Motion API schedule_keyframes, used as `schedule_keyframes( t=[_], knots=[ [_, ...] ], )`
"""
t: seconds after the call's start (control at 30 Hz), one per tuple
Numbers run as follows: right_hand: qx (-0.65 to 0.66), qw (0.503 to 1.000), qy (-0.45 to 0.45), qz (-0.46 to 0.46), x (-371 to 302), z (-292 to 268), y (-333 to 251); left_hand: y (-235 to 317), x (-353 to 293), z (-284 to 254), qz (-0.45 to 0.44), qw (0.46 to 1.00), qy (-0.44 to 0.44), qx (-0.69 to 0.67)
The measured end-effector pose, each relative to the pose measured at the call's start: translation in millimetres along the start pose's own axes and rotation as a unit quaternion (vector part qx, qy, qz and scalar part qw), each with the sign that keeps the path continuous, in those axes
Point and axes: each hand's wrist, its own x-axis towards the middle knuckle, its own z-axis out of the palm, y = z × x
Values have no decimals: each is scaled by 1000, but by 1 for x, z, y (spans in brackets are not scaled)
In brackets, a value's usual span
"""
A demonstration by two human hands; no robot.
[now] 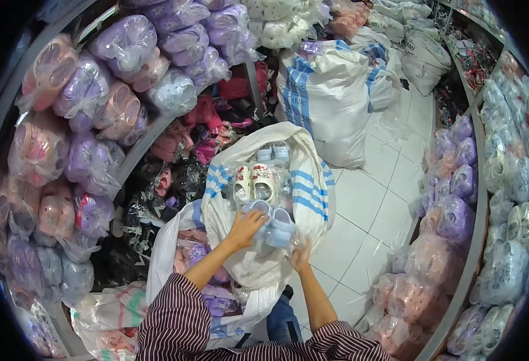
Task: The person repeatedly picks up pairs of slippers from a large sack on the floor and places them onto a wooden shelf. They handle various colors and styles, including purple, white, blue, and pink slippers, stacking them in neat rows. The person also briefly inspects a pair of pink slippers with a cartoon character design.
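Two hands are working over the open sack here, and honestly a lot of it is hard to read. The left hand is lying on top of a clear bag of pale blue shoes, fingers curled over the near end of it, so it's gripping the bag from above. The right hand is coming in under the bag's lower right corner, touching the plastic, but the fingers are mostly tucked behind the film, so I can't tell if it's actually clamping or just propping it up.

The blue pair is sitting right at the sack's mouth, on the near side, between the two hands. Just behind it, deeper in the sack, a white pair with red print is lying in its own bag, and another blue pair is peeking out at the far rim, partly covered.

What's further down in the sack is getting hidden by the bags on top. Shelves on the left are packed with bagged purple and pink shoes, glare blurring most of them. A second full sack is standing on the tiled floor behind.
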Motion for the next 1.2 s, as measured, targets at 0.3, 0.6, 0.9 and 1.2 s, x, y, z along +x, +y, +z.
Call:
schedule_keyframes(
  t=[0.3,0.6,0.9,1.2],
  knots=[
    [-368,917,154,24,43,-8,44,-17,24,28,-194,976,41,-93],
    [-197,954,121,193,4,-3,52,23,44,75,-212,969,86,-88],
    [64,970,139,-187,-87,-10,-30,29,18,142,-106,990,39,86],
    [-207,928,80,-299,-161,70,-81,128,100,128,72,962,90,-249]
  ],
)
